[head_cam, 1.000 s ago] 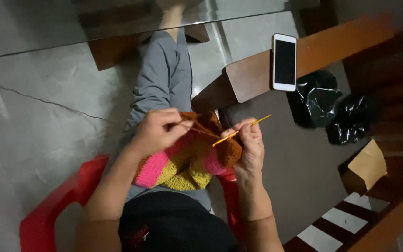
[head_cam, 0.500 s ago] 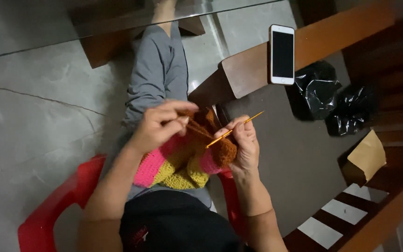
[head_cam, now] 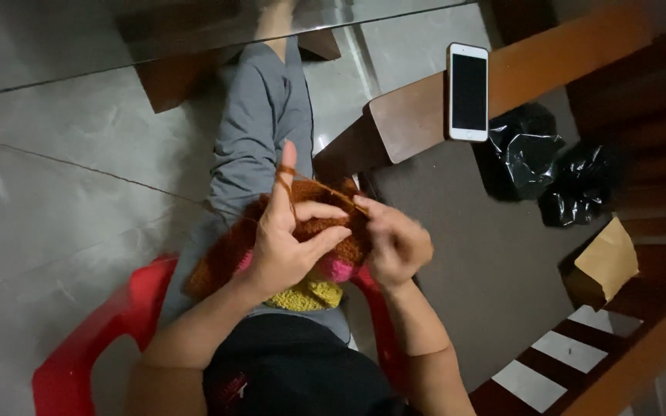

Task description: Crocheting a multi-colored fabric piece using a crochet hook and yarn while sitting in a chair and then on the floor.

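One piece of knitting [head_cam: 302, 254] lay in the person's lap, worked in three colours: brown on top, a pink band below, yellow at the bottom edge. The left hand [head_cam: 287, 239] was closed around the brown part, its fingers [head_cam: 321, 212] curled over the wool, all but the forefinger, which stood straight up with a strand of brown yarn [head_cam: 283, 179] looped round it. The right hand [head_cam: 395, 243] sat just beside it, fingers bunched shut on the fabric's right edge; whether a needle was in there I could not tell. One grey trouser leg [head_cam: 260, 123] stretched away over the tiled floor [head_cam: 79, 200]. The person sat on one red plastic chair [head_cam: 109, 323]. To the right, one white phone [head_cam: 468, 92] lay screen-up on a brown wooden ledge [head_cam: 410, 127], two crumpled black plastic bags [head_cam: 549, 173] lay near it, and one brown paper scrap [head_cam: 607, 262] lay further down.
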